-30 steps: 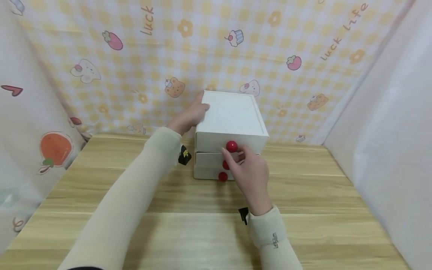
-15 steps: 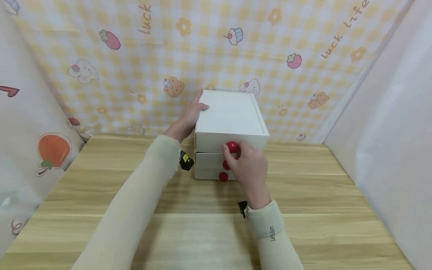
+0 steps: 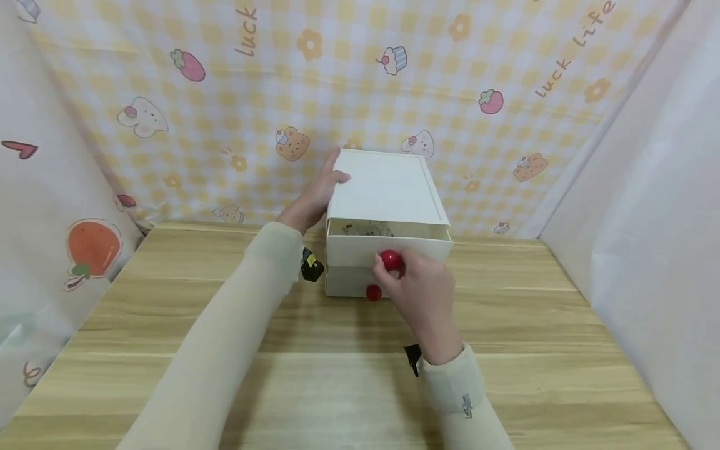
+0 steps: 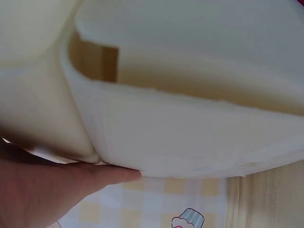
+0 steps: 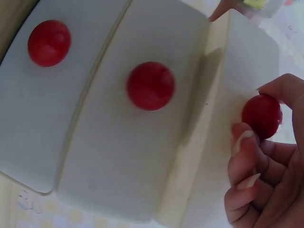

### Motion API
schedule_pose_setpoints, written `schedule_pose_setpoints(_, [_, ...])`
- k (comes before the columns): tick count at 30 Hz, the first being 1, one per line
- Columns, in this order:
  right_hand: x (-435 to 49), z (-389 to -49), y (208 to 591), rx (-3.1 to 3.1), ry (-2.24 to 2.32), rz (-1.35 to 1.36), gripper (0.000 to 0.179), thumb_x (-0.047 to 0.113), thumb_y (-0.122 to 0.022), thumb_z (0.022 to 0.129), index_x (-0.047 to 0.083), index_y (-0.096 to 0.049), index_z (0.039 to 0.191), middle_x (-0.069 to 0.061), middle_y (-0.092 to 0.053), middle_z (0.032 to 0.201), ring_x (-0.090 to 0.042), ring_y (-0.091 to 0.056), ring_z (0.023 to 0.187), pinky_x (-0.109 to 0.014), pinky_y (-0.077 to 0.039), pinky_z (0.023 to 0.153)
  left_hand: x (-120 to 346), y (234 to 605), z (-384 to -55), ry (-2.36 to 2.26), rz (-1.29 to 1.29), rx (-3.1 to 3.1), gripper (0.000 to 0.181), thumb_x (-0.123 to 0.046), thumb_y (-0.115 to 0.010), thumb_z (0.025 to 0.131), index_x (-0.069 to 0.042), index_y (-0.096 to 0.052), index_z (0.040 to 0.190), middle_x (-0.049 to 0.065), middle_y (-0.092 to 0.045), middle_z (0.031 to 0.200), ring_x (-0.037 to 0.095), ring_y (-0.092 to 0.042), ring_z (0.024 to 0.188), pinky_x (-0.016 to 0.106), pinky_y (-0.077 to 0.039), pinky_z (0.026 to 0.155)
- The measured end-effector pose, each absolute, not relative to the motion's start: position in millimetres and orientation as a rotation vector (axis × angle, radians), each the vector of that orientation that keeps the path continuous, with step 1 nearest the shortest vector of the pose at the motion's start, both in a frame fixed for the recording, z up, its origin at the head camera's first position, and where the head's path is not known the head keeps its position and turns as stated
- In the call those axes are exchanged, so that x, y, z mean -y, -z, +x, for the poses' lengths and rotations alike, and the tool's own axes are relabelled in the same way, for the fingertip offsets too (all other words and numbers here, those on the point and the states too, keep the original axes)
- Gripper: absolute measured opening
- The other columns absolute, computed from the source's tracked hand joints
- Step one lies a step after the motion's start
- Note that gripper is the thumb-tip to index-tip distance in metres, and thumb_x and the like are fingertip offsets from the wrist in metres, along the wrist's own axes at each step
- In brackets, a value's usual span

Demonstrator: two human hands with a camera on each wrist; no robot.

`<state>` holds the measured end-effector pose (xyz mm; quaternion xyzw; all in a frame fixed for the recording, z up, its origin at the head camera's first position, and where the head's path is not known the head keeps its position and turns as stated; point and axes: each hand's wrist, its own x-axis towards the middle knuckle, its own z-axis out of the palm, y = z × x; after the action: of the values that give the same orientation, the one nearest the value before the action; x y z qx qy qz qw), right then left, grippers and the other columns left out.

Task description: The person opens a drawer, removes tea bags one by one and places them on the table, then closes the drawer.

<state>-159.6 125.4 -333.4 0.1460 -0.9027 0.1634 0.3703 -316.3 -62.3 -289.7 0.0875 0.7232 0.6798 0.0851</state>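
Observation:
A small white drawer cabinet [image 3: 388,187] stands at the back of the table. Its top drawer [image 3: 354,251] is pulled partly out, and a printed pattern shows inside. My right hand [image 3: 423,289] pinches the top drawer's round red knob [image 5: 262,116] between thumb and fingers. Flat along the cabinet's left side lies my left hand [image 3: 315,197], its thumb over the top edge. In the left wrist view, straight fingers [image 4: 109,175] touch the white wall. The lower drawers are closed, with a middle knob [image 5: 151,86] and a bottom knob [image 5: 49,43], both red.
The wooden table [image 3: 349,387] stretches in front of the cabinet and to both sides. Behind it hangs a yellow checked cloth [image 3: 225,112] with cartoon prints, close to the cabinet's back. White cloth [image 3: 635,250] walls the right side. A black wrist camera [image 3: 312,265] sits beside the cabinet's left side.
My right hand has closed on the top knob and drawn the top drawer toward me, so a gap shows below the cabinet's top. The left hand stays at the cabinet's left side.

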Motion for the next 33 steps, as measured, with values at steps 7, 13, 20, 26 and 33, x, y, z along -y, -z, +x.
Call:
schedule_pose_setpoints(7, [-129.6,-135.0,324.4,2.387,-0.358,0.394,0.043,0.035,-0.071,0.084,0.013,-0.047,0.057,0.003,-0.042,0.048,-0.009,-0.031,0.043,-0.019,-0.022,0.042,62.4,288.8,-315.8,-2.023,0.281,-2.158,0.075,-0.018,-0.039,0.104,-0.029,0.004,0.164,-0.004,0.007,0.173,0.019,0.005,0.160,0.043,0.003,0.130])
schedule_pose_setpoints(13, [-133.0,-120.2,319.7,2.412,-0.302,0.449,0.042,0.035,-0.074,0.082,0.016,-0.046,0.057,0.007,-0.037,0.048,-0.007,-0.027,0.044,-0.019,-0.020,0.043,61.3,288.9,-315.1,-2.021,0.263,-2.167,0.074,-0.018,-0.038,0.104,-0.030,0.004,0.164,-0.005,0.005,0.173,0.018,0.004,0.160,0.043,0.001,0.130])
schedule_pose_setpoints(20, [-133.7,-101.5,313.0,2.408,-0.265,0.487,0.042,0.036,-0.075,0.080,0.020,-0.044,0.056,0.011,-0.038,0.048,-0.004,-0.026,0.044,-0.018,-0.019,0.041,61.8,290.6,-316.1,-2.045,0.265,-2.178,0.073,-0.018,-0.037,0.104,-0.030,0.003,0.164,-0.004,0.004,0.173,0.018,0.003,0.160,0.043,0.001,0.130])
schedule_pose_setpoints(26, [-133.5,-90.6,309.0,2.466,-0.239,0.445,0.046,0.039,-0.075,0.081,0.021,-0.043,0.055,0.012,-0.033,0.047,-0.004,-0.025,0.043,-0.019,-0.018,0.041,62.7,290.9,-315.9,-2.042,0.243,-2.189,0.074,-0.020,-0.038,0.103,-0.032,0.002,0.164,-0.006,0.003,0.173,0.018,0.003,0.160,0.043,0.002,0.130])
schedule_pose_setpoints(33, [-134.5,-83.1,304.0,2.587,-0.217,0.397,0.039,0.050,-0.078,0.082,0.021,-0.058,0.064,0.011,-0.045,0.049,-0.004,-0.035,0.044,-0.021,-0.023,0.041,60.3,289.9,-314.8,-2.064,0.227,-2.168,0.074,-0.019,-0.040,0.103,-0.031,0.001,0.164,-0.006,0.002,0.173,0.017,0.001,0.160,0.041,0.000,0.130])
